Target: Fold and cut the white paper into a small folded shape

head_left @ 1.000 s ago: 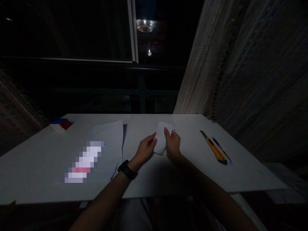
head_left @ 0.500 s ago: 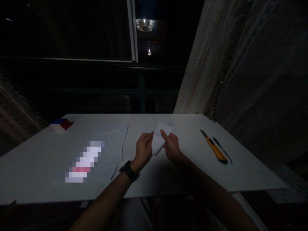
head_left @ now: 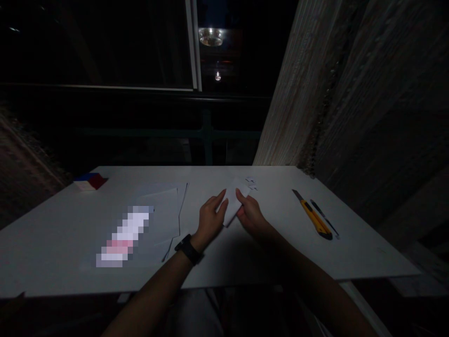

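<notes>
A small white paper piece (head_left: 233, 203) sits between both hands, low over the white table (head_left: 273, 252). My left hand (head_left: 209, 219), with a dark watch on its wrist, pinches the paper's left edge with fingers closed on it. My right hand (head_left: 249, 213) grips the right edge, thumb on top. The paper is tilted and partly hidden by my fingers. The scene is dim.
A yellow utility knife (head_left: 312, 215) and a dark pen (head_left: 324, 218) lie at the right. White sheets (head_left: 159, 215) lie at the left, with a blurred patch on them. A red and blue block (head_left: 89, 181) sits at the far left corner. Small paper scraps (head_left: 251, 182) lie beyond the hands.
The paper has come down closer to the table and looks narrower. Both hands have drawn nearer each other around it.
</notes>
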### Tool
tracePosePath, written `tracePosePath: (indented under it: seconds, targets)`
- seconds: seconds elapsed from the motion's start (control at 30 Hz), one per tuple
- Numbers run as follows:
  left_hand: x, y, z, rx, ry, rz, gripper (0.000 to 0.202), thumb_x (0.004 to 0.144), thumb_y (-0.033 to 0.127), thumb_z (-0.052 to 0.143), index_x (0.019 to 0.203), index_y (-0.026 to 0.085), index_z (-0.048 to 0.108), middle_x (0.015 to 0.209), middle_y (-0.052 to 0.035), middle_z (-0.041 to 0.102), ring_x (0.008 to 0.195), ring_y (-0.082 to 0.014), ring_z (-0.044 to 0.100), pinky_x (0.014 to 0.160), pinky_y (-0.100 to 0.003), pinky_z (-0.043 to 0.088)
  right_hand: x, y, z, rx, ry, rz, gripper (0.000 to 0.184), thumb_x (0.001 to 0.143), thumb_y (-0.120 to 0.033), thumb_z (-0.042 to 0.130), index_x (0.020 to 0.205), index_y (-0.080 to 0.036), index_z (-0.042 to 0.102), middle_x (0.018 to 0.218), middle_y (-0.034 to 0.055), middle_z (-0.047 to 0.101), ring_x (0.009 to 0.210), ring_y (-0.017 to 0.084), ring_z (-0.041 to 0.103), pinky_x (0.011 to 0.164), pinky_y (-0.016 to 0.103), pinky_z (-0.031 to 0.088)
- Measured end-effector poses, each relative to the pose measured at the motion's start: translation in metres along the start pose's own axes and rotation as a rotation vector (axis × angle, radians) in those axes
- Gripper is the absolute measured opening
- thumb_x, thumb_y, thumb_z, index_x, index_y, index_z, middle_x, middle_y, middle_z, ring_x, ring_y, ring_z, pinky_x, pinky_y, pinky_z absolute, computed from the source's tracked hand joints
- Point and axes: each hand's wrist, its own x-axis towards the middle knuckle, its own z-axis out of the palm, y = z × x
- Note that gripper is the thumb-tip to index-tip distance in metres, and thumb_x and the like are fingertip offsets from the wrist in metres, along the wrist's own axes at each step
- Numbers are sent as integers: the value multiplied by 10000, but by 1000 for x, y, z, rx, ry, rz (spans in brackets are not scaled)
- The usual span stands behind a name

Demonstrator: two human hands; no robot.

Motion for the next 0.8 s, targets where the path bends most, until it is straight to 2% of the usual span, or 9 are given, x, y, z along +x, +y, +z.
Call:
tracePosePath:
  seconds: [0.27, 0.43, 0.67, 0.8]
  targets:
    - [0, 1, -1, -58, 35, -4, 380, 849, 295, 501, 1217, 205, 533, 1012, -76, 640, 900, -176, 594, 803, -321, 468, -1, 0, 0, -3, -62, -5, 239, 673, -265, 688, 867, -165, 591, 891, 60, 697, 942, 218, 623, 804, 332, 511]
    - [1, 0, 0, -102, 32, -50, 341, 833, 298, 528, 1154, 200, 586, 920, -69, 661, 832, -170, 612, 764, -321, 491, 0, -1, 1, 0, -27, -3, 233, 662, -253, 688, 858, -169, 592, 861, 51, 701, 918, 221, 630, 790, 332, 516]
    - [1, 0, 1, -214, 22, -166, 352, 826, 321, 527, 1145, 190, 596, 1115, -68, 639, 1006, -202, 601, 886, -344, 468, 0, -1, 2, 23, -19, 9, 211, 686, -226, 667, 871, -164, 585, 871, 53, 699, 911, 211, 635, 793, 324, 517]
    - [1, 1, 1, -228, 24, -215, 349, 821, 320, 534, 1136, 187, 603, 1105, -60, 644, 992, -206, 611, 865, -334, 486, -1, -2, 4, 37, 1, 22, 211, 683, -201, 670, 873, -152, 590, 861, 58, 701, 914, 209, 634, 798, 322, 517]
